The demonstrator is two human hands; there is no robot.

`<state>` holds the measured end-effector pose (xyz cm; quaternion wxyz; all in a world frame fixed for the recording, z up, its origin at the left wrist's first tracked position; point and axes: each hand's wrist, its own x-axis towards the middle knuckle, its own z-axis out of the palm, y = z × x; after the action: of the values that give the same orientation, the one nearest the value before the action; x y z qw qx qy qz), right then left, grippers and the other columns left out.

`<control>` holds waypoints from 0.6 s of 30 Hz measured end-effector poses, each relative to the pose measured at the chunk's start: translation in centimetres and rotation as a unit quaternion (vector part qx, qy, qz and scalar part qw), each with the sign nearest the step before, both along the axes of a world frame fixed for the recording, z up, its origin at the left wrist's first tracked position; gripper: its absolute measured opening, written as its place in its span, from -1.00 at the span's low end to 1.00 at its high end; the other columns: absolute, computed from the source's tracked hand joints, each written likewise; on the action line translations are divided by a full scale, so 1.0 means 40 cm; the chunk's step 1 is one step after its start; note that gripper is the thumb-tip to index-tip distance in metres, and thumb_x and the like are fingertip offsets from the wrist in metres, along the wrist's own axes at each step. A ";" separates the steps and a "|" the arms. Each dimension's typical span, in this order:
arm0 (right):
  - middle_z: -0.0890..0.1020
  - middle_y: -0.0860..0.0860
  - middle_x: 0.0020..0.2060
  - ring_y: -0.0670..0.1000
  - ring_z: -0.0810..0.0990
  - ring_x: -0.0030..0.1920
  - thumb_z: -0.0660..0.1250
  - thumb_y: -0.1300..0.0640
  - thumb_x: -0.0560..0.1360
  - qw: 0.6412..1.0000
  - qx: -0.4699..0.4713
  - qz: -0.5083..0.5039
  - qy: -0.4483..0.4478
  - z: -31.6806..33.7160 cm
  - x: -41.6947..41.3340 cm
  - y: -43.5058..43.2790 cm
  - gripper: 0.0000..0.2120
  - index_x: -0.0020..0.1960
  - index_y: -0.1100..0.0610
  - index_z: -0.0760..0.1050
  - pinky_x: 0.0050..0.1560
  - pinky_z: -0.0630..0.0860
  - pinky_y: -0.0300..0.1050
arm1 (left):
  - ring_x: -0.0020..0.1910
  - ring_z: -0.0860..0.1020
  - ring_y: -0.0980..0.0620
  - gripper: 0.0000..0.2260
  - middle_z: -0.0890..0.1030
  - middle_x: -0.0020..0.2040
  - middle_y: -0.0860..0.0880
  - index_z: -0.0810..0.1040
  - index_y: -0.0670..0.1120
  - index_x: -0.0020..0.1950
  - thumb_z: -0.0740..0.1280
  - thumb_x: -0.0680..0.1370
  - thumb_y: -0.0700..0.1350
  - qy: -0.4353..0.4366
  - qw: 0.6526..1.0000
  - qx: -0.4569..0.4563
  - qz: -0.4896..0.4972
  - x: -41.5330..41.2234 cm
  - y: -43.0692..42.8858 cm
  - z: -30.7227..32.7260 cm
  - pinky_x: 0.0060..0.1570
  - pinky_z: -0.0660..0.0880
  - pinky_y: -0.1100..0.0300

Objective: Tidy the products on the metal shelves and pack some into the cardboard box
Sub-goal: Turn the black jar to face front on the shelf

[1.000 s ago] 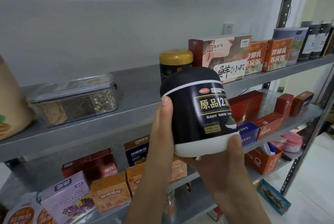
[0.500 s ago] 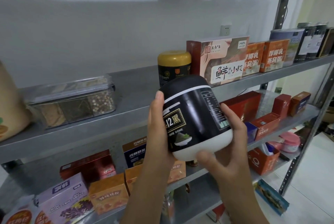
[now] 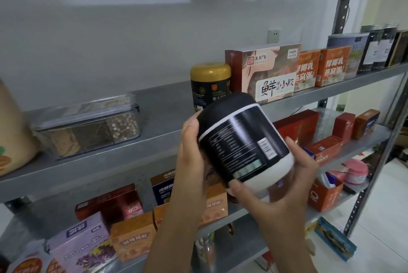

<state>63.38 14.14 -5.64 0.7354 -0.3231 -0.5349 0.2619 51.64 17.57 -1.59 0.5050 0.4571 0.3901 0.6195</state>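
Note:
A black jar point(image 3: 240, 140) with a black lid and a white base is held tilted in front of the metal shelves point(image 3: 154, 140). Its back label with small print and a barcode faces me. My left hand point(image 3: 192, 153) grips the jar's left side near the lid. My right hand point(image 3: 284, 184) cups its white base from below and the right, thumb on the lower edge. No cardboard box is in view.
The upper shelf holds a clear lidded container point(image 3: 88, 127), a gold-lidded jar point(image 3: 209, 83), a wide pictured box point(image 3: 267, 72), orange boxes point(image 3: 331, 65) and dark tins. Red, orange, blue and purple boxes point(image 3: 81, 248) crowd the shelf below. A steel upright point(image 3: 375, 173) stands at right.
Both hands have turned the jar, so the front label has rotated away to the left and the back label now faces me. The jar tilts more and sits slightly lower.

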 end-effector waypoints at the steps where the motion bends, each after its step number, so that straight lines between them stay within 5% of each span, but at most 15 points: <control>1: 0.33 0.08 0.32 0.06 0.42 0.33 0.58 -0.07 0.15 0.995 0.048 -0.058 -0.070 -0.012 0.001 0.007 -0.09 0.38 0.05 0.22 0.11 0.59 0.01 | 0.23 0.57 -0.08 -0.26 0.59 0.26 -0.07 0.42 0.08 0.41 0.22 0.35 0.45 -0.019 1.000 -0.004 -0.015 0.002 -0.010 0.001 0.11 0.55 -0.12; 3: 0.24 0.20 0.37 0.16 0.28 0.42 0.56 -0.08 0.22 0.972 0.115 -0.120 -0.166 -0.023 -0.003 0.016 -0.12 0.39 0.08 0.19 0.21 0.51 0.19 | 0.19 0.60 -0.13 -0.12 0.61 0.23 -0.10 0.43 0.10 0.40 0.38 0.17 0.49 -0.060 0.998 -0.023 -0.019 0.005 -0.017 0.001 0.11 0.56 -0.19; 5: 0.20 0.26 0.38 0.17 0.22 0.44 0.56 -0.07 0.25 0.963 0.143 -0.121 -0.192 -0.017 -0.009 0.019 -0.16 0.39 0.05 0.20 0.21 0.52 0.17 | 0.18 0.61 -0.19 -0.03 0.61 0.22 -0.14 0.46 0.08 0.38 0.45 0.05 0.50 -0.099 0.994 -0.034 -0.004 0.007 -0.015 -0.001 0.13 0.53 -0.24; 7: 0.18 0.24 0.41 0.17 0.21 0.46 0.53 -0.14 0.29 0.963 0.155 -0.088 -0.205 -0.007 -0.008 0.019 -0.18 0.40 0.03 0.20 0.22 0.52 0.13 | 0.20 0.59 -0.21 -0.08 0.60 0.24 -0.17 0.47 0.02 0.38 0.41 0.14 0.49 -0.140 0.990 -0.012 0.011 0.009 -0.019 0.001 0.17 0.51 -0.24; 11: 0.36 -0.12 0.39 0.01 0.42 0.38 0.50 -0.35 0.21 0.988 0.035 0.147 -0.033 0.016 -0.011 -0.006 -0.04 0.46 -0.13 0.12 0.17 0.55 -0.07 | 0.17 0.62 -0.12 -0.37 0.65 0.17 -0.14 0.56 -0.06 0.28 0.19 0.43 0.36 -0.200 0.979 0.036 -0.011 0.008 -0.023 0.006 0.04 0.59 -0.01; 14: 0.52 -0.22 0.20 -0.04 0.57 0.21 0.58 -0.30 0.09 0.963 -0.033 0.260 0.060 0.007 -0.021 -0.019 -0.10 0.31 -0.38 0.20 0.00 0.61 -0.16 | 0.17 0.61 -0.12 -0.37 0.64 0.18 -0.15 0.55 -0.08 0.29 0.15 0.48 0.36 -0.146 0.988 0.049 -0.020 -0.008 -0.018 0.005 0.01 0.60 0.03; 18: 0.43 -0.14 0.27 0.00 0.52 0.25 0.63 -0.14 0.12 0.993 0.044 0.111 0.004 -0.009 -0.045 -0.021 -0.02 0.38 -0.08 0.16 0.05 0.59 -0.17 | 0.08 0.65 -0.01 -0.40 0.70 0.05 -0.06 0.57 -0.06 0.22 0.13 0.46 0.35 -0.029 0.998 0.050 -0.022 -0.035 -0.019 0.019 -0.12 0.60 0.19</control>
<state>61.58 13.29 -6.00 0.7175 -0.2279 -0.5753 0.3198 50.22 16.82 -0.81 0.5060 0.4718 0.3335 0.6404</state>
